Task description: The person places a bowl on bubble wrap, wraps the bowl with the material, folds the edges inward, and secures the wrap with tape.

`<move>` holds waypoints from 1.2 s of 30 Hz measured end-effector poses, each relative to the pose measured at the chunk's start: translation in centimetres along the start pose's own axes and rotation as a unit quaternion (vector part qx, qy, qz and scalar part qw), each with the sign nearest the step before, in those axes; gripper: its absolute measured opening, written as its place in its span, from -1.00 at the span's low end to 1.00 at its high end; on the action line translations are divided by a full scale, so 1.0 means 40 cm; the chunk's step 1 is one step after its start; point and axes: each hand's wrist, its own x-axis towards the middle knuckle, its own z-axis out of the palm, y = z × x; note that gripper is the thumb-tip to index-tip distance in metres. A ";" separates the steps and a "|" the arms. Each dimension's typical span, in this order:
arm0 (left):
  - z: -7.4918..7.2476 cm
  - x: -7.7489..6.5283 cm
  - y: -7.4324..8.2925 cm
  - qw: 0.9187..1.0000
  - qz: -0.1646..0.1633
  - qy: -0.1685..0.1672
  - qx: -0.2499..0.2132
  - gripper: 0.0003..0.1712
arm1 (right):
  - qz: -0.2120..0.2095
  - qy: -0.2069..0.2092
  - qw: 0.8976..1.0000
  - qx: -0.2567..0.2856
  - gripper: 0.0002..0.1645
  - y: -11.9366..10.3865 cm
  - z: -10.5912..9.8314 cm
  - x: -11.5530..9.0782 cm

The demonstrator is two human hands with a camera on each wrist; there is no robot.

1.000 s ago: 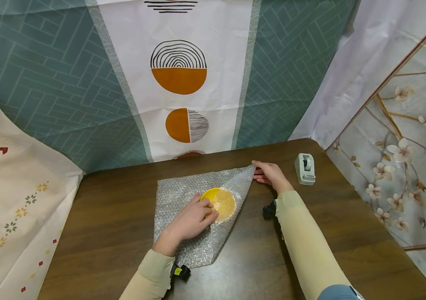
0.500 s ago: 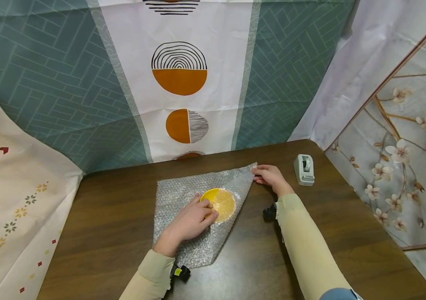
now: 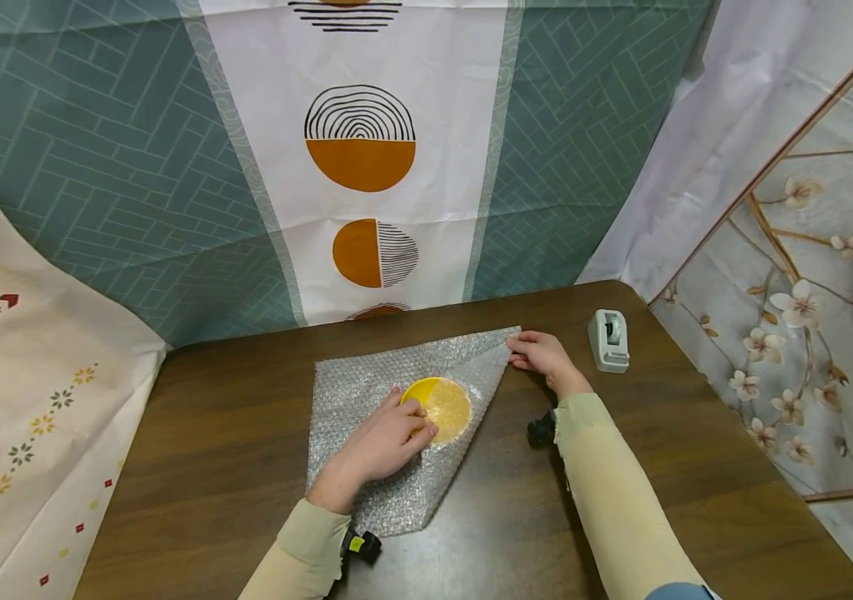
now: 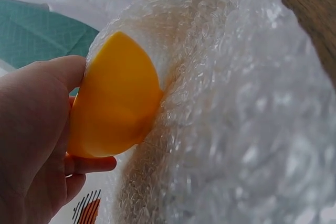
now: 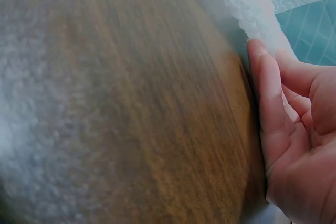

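A yellow bowl [image 3: 420, 388] sits on a sheet of bubble wrap [image 3: 354, 379] on the table, and a folded-over flap of the wrap covers its right part. My left hand [image 3: 384, 437] holds the bowl by its left side; in the left wrist view the thumb and fingers of that hand [image 4: 37, 129] lie around the yellow wall [image 4: 118, 98]. At the wrap's far right corner, my right hand [image 3: 544, 357] pinches the edge between thumb and fingertips. The right wrist view shows those fingers [image 5: 270, 87] at the wrap's edge [image 5: 236, 3]. The bowl's base is hidden.
A pale tape dispenser [image 3: 609, 340] stands on the brown wooden table [image 3: 231, 433], to the right of my right hand. Printed cloths hang behind the table [image 3: 388, 150] and along both sides.
My right hand has shifted its hold slightly toward me along the wrap's edge, and the corner tip now sticks out beyond the fingertips. The left hand and bowl stay in place.
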 end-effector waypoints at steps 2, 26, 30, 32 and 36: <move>0.000 0.000 0.000 1.000 0.003 0.003 -0.002 -0.57 | 0.002 -0.001 1.000 0.012 -0.37 0.003 -0.003 0.002; 0.004 0.007 0.000 1.000 0.000 0.007 -0.007 -0.58 | -0.012 -0.019 0.999 0.030 -0.36 0.013 -0.024 -0.003; 0.003 0.009 0.002 1.000 0.001 0.010 -0.010 -0.59 | -0.024 -0.033 0.998 0.040 -0.42 0.017 -0.034 -0.003; 0.005 0.009 0.001 1.000 0.002 0.010 -0.010 -0.58 | -0.034 -0.040 0.997 0.054 -0.42 0.018 -0.034 -0.010; 0.007 0.006 -0.001 1.000 -0.003 0.008 -0.010 -0.58 | -0.053 -0.053 0.993 0.095 -0.34 0.025 -0.019 -0.027</move>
